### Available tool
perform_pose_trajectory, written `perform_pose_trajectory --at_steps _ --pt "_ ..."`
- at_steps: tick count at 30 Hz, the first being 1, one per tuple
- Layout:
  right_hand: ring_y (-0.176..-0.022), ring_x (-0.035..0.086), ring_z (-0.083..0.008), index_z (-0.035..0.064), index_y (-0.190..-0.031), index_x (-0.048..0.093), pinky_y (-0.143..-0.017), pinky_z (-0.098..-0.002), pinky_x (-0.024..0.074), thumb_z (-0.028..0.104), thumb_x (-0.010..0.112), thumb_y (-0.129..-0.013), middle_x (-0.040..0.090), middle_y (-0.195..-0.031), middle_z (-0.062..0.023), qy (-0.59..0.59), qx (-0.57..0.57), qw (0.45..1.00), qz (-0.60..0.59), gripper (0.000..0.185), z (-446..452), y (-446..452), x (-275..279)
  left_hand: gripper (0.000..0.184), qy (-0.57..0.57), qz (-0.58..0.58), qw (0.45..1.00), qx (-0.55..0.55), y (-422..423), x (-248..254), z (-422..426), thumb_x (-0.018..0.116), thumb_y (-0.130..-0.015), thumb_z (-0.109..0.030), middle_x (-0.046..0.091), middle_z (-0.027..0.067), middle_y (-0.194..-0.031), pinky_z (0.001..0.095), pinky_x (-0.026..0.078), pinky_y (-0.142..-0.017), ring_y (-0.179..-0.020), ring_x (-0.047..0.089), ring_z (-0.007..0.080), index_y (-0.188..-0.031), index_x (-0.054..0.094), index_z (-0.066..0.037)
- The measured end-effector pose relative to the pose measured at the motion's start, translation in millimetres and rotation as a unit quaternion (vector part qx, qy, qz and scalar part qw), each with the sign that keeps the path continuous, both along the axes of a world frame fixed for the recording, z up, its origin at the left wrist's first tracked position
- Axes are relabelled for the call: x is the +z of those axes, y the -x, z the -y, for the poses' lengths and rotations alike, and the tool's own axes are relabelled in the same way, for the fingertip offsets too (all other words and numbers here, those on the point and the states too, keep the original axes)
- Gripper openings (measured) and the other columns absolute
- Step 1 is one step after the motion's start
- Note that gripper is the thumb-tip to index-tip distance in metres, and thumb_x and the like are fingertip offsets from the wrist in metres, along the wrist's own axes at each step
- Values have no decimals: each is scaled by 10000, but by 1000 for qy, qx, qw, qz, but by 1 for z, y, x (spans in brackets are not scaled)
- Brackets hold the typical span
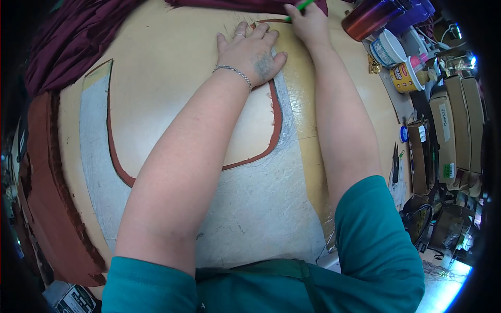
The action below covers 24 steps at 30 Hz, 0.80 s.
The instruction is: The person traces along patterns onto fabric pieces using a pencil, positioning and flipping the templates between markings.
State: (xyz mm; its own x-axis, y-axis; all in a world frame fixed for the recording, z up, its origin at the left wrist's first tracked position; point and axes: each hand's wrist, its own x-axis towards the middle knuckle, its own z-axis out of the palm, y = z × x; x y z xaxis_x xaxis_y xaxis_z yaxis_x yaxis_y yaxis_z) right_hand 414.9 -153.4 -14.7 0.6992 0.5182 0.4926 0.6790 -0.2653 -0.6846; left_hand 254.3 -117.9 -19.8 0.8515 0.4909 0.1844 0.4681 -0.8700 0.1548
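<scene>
My left hand (253, 57) lies flat with its fingers spread, pressing on the upper right arm of a grey pattern sheet (255, 208). This sheet has a deep U-shaped cutout, and a strip of reddish-brown fabric (275, 135) with a frayed inner edge shows along the curve. Beyond it, my right hand (311, 26) is closed around a slim green pen (298, 9). The pen's lower end is close to the sheet's top edge; whether it touches is hard to see. A yellowed section (295, 99) runs along the sheet's right side, partly under my right forearm.
Dark maroon cloth (78, 41) is heaped at the upper left, with more along the far edge. Folded brown fabric (52, 193) lies at left. On the right are a metallic tumbler (370, 18), a white tub (388, 48), a yellow tub (406, 77), scissors-like black tools (395, 164) and cardboard boxes (443, 135).
</scene>
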Motion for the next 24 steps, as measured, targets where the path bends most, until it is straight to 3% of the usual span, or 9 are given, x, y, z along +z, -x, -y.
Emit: perform_pose_trajectory --at_steps 4,7,8,13,17,18,20,23,24 --pt "-761 602 -346 -6 -863 569 -670 -389 466 227 639 -772 602 -763 -209 -7 44 997 56 260 -18 26 0 527 -10 23 1000 -1 -1 -3 0 368 -855 -477 282 -16 -1412 588 217 -997 -1306 249 254 -1322 362 -233" --pt "-773 604 -344 -5 -852 574 -673 -387 467 214 633 -772 607 -777 -206 44 -19 998 38 240 0 -5 1 531 -10 2 1000 0 0 -2 0 354 -857 -491 283 -18 -1411 592 219 -995 -1302 254 257 -1320 363 -232" --pt "-764 604 -344 -4 -834 576 -672 -384 468 208 629 -772 606 -764 -196 -1 -19 1000 -15 228 5 -11 -1 533 -12 5 1000 1 0 -2 -2 355 -855 -492 283 -19 -1410 592 219 -994 -1302 254 257 -1319 364 -231" --pt "-810 593 -369 5 -845 580 -706 -418 466 232 641 -761 612 -815 -207 41 30 998 28 250 -22 30 3 540 1 23 1000 -1 -1 -1 1 371 -845 -491 288 -13 -1408 595 222 -992 -1301 256 259 -1315 368 -225" --pt "-824 591 -376 3 -847 568 -718 -408 469 209 627 -769 614 -819 -207 50 -40 997 34 228 6 -2 7 546 -4 6 1000 -7 -1 -2 -2 386 -839 -492 292 -6 -1408 603 219 -988 -1304 249 258 -1315 369 -224" --pt "-708 618 -311 -14 -821 556 -630 -376 480 200 603 -801 619 -739 -178 -7 -74 993 90 220 12 -21 -6 546 -2 8 1000 -7 0 -1 -1 387 -839 -493 290 -5 -1409 604 219 -987 -1305 247 258 -1314 370 -224" --pt "-603 597 -187 -9 -792 552 -530 -309 462 197 571 -837 600 -666 -103 -80 -26 989 -118 211 35 -47 -12 550 6 9 1000 -7 0 -1 0 393 -837 -499 286 -5 -1412 606 218 -984 -1308 242 257 -1313 371 -226" --pt "-548 543 -105 15 -784 555 -463 -252 419 191 547 -861 562 -633 -41 -234 -45 936 -259 193 44 -50 -14 561 17 2 1000 -10 0 1 1 407 -830 -510 278 -5 -1416 606 214 -983 -1311 233 258 -1313 372 -226" --pt "-515 527 -126 37 -793 560 -445 -263 406 180 541 -860 560 -624 -25 -240 -51 939 -242 158 45 -51 -19 566 20 -2 1000 -12 0 2 1 411 -828 -513 276 -4 -1417 605 213 -983 -1312 231 260 -1314 372 -226"
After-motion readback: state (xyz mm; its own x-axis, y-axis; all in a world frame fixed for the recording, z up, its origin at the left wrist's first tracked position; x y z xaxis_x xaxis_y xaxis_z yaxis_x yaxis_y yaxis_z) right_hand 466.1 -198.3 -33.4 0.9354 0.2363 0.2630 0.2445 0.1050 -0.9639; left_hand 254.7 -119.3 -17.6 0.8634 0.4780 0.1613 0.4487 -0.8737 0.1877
